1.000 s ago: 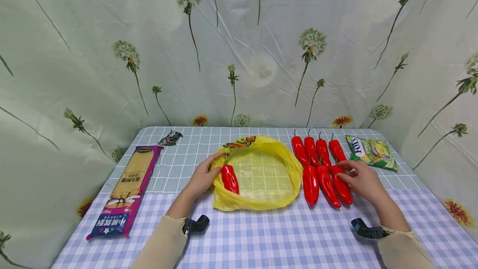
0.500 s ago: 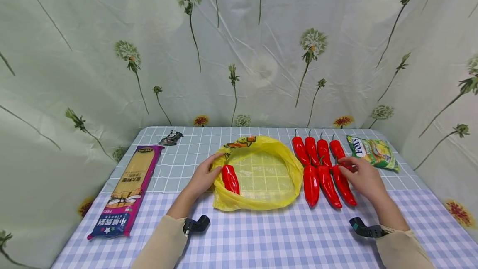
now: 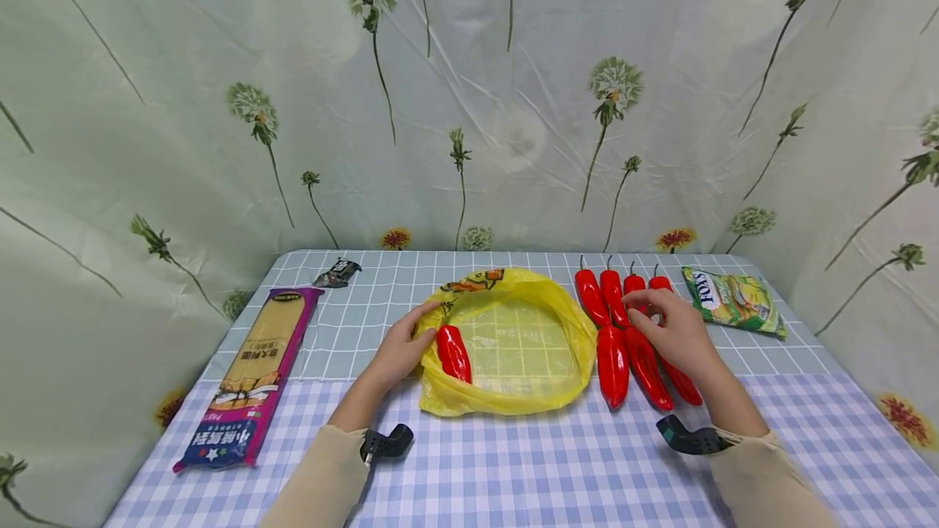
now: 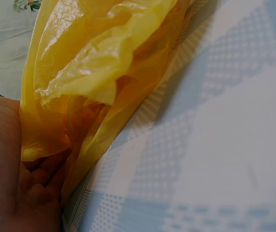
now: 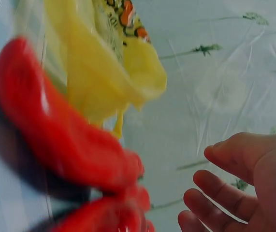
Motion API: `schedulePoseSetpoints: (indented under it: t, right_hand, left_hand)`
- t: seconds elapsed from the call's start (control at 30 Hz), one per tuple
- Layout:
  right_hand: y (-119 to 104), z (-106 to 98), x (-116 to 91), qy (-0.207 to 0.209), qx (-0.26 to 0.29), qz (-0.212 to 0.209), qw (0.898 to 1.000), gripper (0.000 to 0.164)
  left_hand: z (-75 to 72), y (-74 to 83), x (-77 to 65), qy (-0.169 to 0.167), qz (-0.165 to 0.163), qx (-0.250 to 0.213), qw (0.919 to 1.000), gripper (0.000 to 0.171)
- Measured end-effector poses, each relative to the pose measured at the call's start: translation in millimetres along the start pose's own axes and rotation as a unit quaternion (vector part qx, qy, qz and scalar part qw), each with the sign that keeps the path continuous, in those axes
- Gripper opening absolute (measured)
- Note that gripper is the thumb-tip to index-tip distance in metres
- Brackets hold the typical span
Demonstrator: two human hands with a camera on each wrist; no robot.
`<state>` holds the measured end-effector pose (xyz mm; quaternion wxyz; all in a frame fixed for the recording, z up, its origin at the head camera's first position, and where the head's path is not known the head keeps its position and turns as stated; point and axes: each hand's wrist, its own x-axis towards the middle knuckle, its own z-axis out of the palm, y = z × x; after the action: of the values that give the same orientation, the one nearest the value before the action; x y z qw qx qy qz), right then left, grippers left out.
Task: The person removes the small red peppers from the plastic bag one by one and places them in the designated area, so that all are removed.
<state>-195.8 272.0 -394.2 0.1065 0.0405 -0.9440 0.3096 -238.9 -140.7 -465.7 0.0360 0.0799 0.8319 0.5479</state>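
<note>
A yellow plastic bag [image 3: 506, 407] lies spread with its mouth wide, a red pepper [image 3: 454, 355] inside at its left. My left hand [image 3: 399, 346] holds the bag's left rim; in the left wrist view the thumb [image 4: 0, 145] is on one side of the plastic, with fingers behind it. My right hand [image 3: 673, 332] hovers over the right part of two rows of red peppers [image 3: 612, 369]. In the right wrist view its fingers [image 5: 222, 193] are apart and loosely bent, holding nothing, with a pepper [image 5: 55, 125] nearby. The hand partly hides some peppers.
At the left lies a long pasta packet [image 3: 249, 373], with a small dark wrapper [image 3: 338, 273] behind it. A green FOX'S bag [image 3: 734, 300] lies at the back right. A floral curtain [image 3: 513, 104] stands behind the table.
My right hand has left the rightmost front pepper and moved left over the neighbouring ones. That pepper's lower tip has shifted slightly right. The left hand stays at the bag's rim.
</note>
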Motion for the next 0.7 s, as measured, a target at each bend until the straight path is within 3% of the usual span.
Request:
schedulePoseSetpoints:
  t: [0.43, 0.7]
  right_hand:
    - [-38.8, 31.4, 8.1, -0.033, 0.053, -0.038, 0.997, 0.036]
    - [-58.7, 51.4, 11.0, -0.049, 0.082, -0.074, 0.993, 0.036]
  left_hand:
    - [-1.0, 1.0, -0.7, -0.001, 0.013, 0.005, 0.9999, 0.049]
    - [-0.6, 1.5, -1.4, 0.000, 0.004, 0.004, 1.0000, 0.049]
